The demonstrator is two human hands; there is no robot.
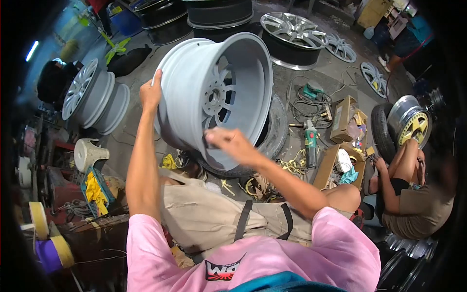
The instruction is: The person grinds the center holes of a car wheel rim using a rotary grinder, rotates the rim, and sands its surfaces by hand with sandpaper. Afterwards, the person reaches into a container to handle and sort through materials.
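A large grey alloy wheel rim (182, 92) stands tilted in front of me, its open barrel turned to the right and its spokes visible inside. It rests over a black tire (277, 129) lying on the floor. With fingers wrapped on its outer left edge, my left hand (151, 92) steadies the wheel rim. My right hand (231, 145) is at the near lower lip of the barrel, blurred by motion. Its fingers look bent, but whether they hold anything cannot be made out.
An angle grinder (310, 143) and a green power tool (312, 91) with cables lie to the right, beside cardboard boxes (327, 168). More rims (294, 36) stand behind. Another person (413, 204) sits at right near a gold-spoked wheel (415, 129). A stool (90, 155) and a basket (108, 194) are left.
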